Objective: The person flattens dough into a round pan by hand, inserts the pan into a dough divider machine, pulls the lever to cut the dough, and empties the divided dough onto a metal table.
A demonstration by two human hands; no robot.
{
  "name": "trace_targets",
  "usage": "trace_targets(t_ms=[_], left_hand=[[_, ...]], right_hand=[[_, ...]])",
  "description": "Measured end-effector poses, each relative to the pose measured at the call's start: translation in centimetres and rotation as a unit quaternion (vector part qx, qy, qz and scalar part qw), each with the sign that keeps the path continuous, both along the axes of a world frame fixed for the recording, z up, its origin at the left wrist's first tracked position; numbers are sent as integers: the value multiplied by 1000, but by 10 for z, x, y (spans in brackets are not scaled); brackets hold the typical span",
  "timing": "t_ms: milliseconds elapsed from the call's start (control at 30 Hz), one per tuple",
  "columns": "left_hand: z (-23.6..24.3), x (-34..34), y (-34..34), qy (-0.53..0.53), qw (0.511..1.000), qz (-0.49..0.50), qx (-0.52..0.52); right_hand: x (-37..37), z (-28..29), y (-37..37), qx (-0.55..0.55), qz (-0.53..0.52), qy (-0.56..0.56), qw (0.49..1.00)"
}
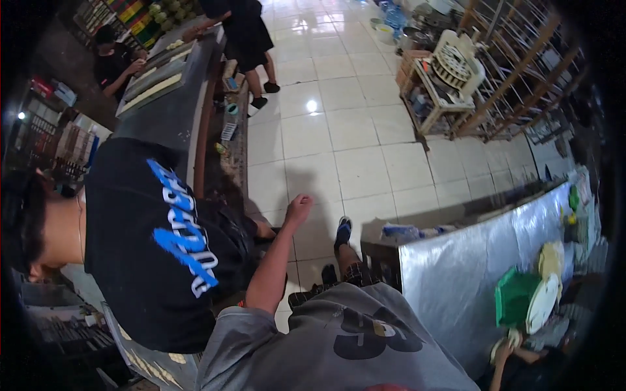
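Note:
My left hand [300, 210] hangs in front of me over the tiled floor [355, 166], at the end of a bare forearm. Its fingers are curled in loosely, and I see nothing in them. Close by on the left is the back of a person in a black T-shirt [137, 241] with blue and white lettering. My right hand is outside the picture. One of my feet, in a dark sandal [343, 229], is stepping on the tiles.
A metal-topped table [456, 280] stands at my right, holding a green basin [512, 296]; a co-worker's hand [502, 352] holds dough beside it. Along the left runs a long worktable [153, 117] with dough strips [153, 92] and people. A white machine [456, 62] and racks stand far right.

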State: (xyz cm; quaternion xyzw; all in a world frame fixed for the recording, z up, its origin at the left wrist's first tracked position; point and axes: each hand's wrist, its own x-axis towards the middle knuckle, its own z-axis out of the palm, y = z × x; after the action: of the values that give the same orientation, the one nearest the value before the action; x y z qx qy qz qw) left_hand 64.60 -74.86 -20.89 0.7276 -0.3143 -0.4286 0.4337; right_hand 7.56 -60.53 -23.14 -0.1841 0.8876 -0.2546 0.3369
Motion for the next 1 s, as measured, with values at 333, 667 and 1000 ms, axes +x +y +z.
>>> trace_targets(t_ms=[333, 667, 1000], left_hand=[[-98, 44, 44, -38, 945, -61, 318], [-128, 31, -49, 202, 895, 138, 374], [-120, 133, -427, 53, 935, -104, 335]], right_hand=[[8, 1, -265, 9, 24, -146, 989], [-22, 37, -347, -31, -207, -220, 953], [70, 28, -425, -98, -402, -322, 852]])
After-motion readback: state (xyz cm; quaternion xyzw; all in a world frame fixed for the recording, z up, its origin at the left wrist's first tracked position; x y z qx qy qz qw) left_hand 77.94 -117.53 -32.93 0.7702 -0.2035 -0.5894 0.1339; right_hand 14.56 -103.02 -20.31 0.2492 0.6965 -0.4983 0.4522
